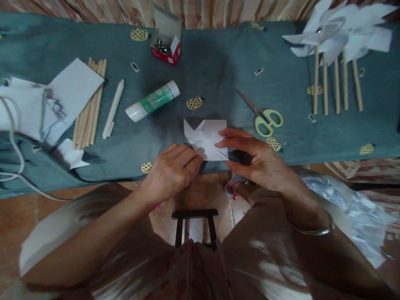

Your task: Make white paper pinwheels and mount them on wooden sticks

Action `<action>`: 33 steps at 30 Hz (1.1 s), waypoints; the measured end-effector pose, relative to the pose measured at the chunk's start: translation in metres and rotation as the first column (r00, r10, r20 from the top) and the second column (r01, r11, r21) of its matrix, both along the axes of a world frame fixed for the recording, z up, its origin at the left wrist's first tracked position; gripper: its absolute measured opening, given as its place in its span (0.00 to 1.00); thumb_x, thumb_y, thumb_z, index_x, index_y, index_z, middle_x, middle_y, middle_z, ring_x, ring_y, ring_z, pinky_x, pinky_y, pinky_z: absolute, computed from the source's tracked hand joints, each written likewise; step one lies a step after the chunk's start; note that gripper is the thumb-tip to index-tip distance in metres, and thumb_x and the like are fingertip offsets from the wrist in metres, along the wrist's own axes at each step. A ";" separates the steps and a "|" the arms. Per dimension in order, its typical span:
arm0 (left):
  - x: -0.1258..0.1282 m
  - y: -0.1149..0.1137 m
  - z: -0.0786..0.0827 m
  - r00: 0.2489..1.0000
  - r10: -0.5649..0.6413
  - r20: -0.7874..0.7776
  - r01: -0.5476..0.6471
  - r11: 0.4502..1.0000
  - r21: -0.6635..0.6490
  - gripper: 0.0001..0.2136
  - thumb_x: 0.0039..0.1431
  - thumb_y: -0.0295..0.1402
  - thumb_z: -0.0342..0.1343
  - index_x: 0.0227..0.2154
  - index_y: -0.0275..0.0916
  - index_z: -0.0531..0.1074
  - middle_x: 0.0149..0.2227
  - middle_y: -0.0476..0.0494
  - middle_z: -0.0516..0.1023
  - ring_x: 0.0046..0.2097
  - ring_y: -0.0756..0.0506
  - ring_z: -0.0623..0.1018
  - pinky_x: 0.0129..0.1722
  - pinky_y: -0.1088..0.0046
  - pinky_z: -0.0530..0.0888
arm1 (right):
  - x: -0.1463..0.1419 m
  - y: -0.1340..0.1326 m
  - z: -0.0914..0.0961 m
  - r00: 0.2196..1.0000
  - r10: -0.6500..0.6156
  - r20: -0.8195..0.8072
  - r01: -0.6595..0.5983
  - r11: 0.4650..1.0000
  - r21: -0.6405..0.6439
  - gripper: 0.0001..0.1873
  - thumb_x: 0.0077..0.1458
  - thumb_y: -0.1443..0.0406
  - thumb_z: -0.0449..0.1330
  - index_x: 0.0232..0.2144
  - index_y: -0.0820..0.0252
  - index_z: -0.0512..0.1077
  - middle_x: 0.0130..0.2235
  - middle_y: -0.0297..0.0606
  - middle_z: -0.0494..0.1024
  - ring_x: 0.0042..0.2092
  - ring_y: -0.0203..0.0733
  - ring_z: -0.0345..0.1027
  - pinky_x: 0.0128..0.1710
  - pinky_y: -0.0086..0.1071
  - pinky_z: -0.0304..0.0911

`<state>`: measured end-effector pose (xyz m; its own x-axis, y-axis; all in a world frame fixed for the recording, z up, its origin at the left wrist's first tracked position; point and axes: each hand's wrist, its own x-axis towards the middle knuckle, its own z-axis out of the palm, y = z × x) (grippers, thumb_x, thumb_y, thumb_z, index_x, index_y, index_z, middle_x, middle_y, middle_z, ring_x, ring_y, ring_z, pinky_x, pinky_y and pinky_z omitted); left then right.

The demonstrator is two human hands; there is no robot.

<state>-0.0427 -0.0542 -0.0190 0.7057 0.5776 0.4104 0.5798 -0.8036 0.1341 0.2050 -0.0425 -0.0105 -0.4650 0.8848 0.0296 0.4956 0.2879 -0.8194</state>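
Observation:
A small white sheet of paper, cut and partly folded into a pinwheel shape, lies near the front edge of the table. My left hand is closed at its lower left corner, fingertips curled down on the paper. Over the right side reaches my right hand, with fingers spread and the tips touching the sheet. Its thumb is apart from the fingers, by the lower right corner. To the right rest scissors with light green handles. A glue stick with a green label lies beyond my left hand.
Finished paper pinwheels on wooden sticks lie at the far right. An open red box holds small metal pieces. At left are wooden sticks, a white pen, paper sheets and a cable. A plastic bag holds paper scraps.

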 end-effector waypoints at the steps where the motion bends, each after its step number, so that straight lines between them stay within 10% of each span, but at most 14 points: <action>1: -0.001 0.000 0.000 1.000 0.005 0.000 -0.005 1.000 -0.007 0.05 0.66 0.26 0.54 0.35 0.34 0.74 0.32 0.45 0.79 0.33 0.46 0.75 0.31 0.69 0.69 | 0.000 0.000 0.000 1.000 0.010 -0.004 -0.011 1.000 -0.020 0.22 0.49 0.70 0.65 0.48 0.50 0.77 0.59 0.40 0.74 0.63 0.50 0.65 0.63 0.52 0.61; 14: -0.005 -0.004 0.000 0.999 -0.022 0.032 0.023 0.998 -0.054 0.05 0.65 0.26 0.54 0.37 0.32 0.74 0.33 0.41 0.79 0.35 0.44 0.77 0.32 0.67 0.71 | -0.007 -0.001 -0.003 0.994 -0.041 -0.105 0.035 0.998 -0.058 0.06 0.55 0.66 0.65 0.34 0.50 0.81 0.51 0.36 0.80 0.55 0.47 0.73 0.57 0.50 0.67; 33: 0.005 -0.011 -0.008 0.997 -0.053 0.055 0.059 0.992 -0.113 0.08 0.67 0.25 0.52 0.46 0.33 0.73 0.42 0.39 0.80 0.45 0.42 0.78 0.42 0.66 0.78 | -0.034 -0.002 -0.011 0.977 -0.193 0.090 0.168 0.958 0.232 0.06 0.55 0.69 0.64 0.27 0.54 0.75 0.47 0.39 0.80 0.51 0.47 0.72 0.52 0.45 0.68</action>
